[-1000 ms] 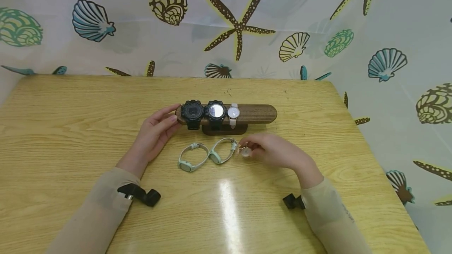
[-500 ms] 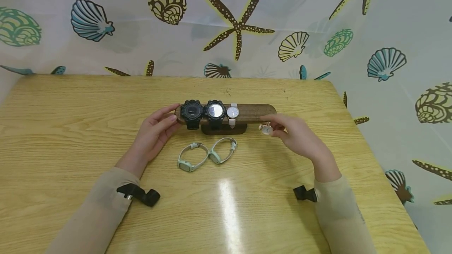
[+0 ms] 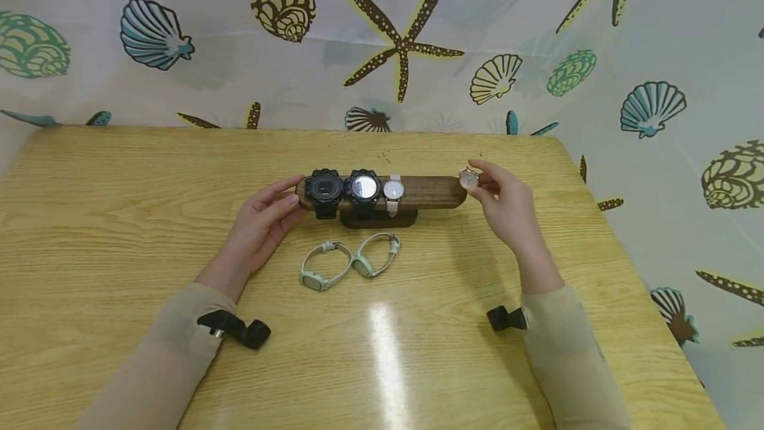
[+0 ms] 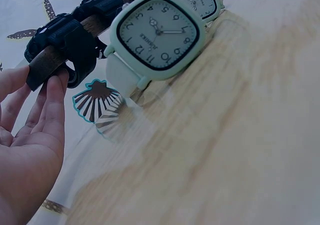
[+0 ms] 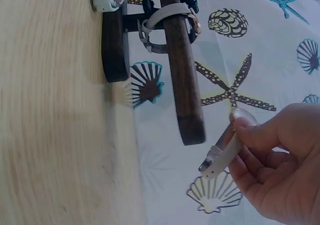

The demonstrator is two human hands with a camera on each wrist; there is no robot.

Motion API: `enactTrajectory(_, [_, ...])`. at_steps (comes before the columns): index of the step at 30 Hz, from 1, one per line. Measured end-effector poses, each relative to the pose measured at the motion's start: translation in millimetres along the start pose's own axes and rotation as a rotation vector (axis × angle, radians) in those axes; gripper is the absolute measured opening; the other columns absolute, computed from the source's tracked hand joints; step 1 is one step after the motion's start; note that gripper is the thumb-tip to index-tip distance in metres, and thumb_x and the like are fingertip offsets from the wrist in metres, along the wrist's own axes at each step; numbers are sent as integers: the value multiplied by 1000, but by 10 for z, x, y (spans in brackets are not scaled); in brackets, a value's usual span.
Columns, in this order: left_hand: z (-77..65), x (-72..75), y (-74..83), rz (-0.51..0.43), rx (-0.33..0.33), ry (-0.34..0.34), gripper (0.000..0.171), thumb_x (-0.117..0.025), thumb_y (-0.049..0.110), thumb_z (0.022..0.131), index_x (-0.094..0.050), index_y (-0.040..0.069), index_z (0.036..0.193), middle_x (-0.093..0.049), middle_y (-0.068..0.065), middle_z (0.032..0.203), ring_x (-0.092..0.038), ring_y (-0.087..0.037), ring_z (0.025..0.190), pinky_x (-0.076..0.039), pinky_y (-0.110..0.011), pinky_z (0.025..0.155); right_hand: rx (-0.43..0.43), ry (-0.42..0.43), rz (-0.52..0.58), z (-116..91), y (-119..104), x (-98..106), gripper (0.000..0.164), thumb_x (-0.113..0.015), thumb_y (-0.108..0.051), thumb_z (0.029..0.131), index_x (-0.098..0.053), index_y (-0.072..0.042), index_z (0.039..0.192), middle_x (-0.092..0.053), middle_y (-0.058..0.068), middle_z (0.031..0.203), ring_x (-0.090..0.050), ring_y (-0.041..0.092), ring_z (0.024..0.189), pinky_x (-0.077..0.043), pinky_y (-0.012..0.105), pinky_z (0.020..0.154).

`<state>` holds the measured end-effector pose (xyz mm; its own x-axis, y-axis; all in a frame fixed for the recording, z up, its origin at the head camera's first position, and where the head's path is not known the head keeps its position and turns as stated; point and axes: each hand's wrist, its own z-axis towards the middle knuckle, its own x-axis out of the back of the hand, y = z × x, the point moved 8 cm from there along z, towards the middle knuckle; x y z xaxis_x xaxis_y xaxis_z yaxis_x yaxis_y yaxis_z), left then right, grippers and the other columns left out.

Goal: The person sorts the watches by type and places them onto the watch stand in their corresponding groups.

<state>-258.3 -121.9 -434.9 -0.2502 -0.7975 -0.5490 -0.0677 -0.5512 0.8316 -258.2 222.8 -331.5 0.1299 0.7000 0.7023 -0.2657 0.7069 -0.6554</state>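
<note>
A dark wooden watch stand [image 3: 432,192] bears two black digital watches [image 3: 325,187] and a white-strapped wristwatch [image 3: 394,190]. My left hand [image 3: 253,227] grips the bar's left end between thumb and fingers, as the left wrist view also shows. At the other end my right hand [image 3: 507,208] pinches a wristwatch [image 3: 468,179] with a round pale face by its case. In the right wrist view this watch's light strap [image 5: 225,160] is buckled into a loop, just off the bar's bare end [image 5: 192,130] and not around it.
Two mint-green watches [image 3: 327,267] with closed straps stand on the wooden table [image 3: 310,363] in front of the stand, side by side. Behind the table hangs a curtain [image 3: 221,12] printed with shells and starfish.
My right hand has carried the wristwatch from beside the mint-green watches rightward and up to the bar's right end. My left hand has kept its place on the stand.
</note>
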Motion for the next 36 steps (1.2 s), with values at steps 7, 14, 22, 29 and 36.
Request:
enactTrajectory(7, [1,-10,-3,-6,-2,-6,39,-54,0,96,-53,3,136,-61,-7,118,-63,-16,101,-51,-28,92,-174,26,225,61,216,-106,40,-67,-6,89,-61,-8,129,-64,14,99,-59,21,87,-52,26,75])
enactTrajectory(14, [6,-12,0,14,-6,-11,40,-54,0,97,-52,3,137,-59,-8,120,-62,-17,104,-49,-29,95,-249,-35,328,29,288,-208,38,-67,-10,90,-62,-8,127,-60,11,96,-56,19,88,-49,21,71])
enactTrajectory(22, [4,-1,6,8,-5,-9,40,-54,0,96,-52,3,137,-59,-8,121,-62,-17,104,-49,-29,95,-216,-104,266,21,247,-252,39,-68,-11,90,-61,-9,128,-60,11,95,-56,22,85,-50,28,73])
enactTrajectory(29, [-3,1,6,11,-1,-3,41,-54,0,96,-51,2,138,-58,-9,122,-61,-17,105,-49,-29,94,-156,-150,152,39,202,-260,45,-69,-10,89,-57,-9,132,-60,10,92,-56,22,81,-50,29,71])
enactTrajectory(36, [-7,-7,13,22,-5,-8,41,-53,0,97,-50,2,138,-58,-8,122,-61,-17,105,-49,-28,94,-68,-215,38,43,164,-247,53,-72,-9,86,-54,-9,136,-62,9,90,-59,21,81,-52,34,72])
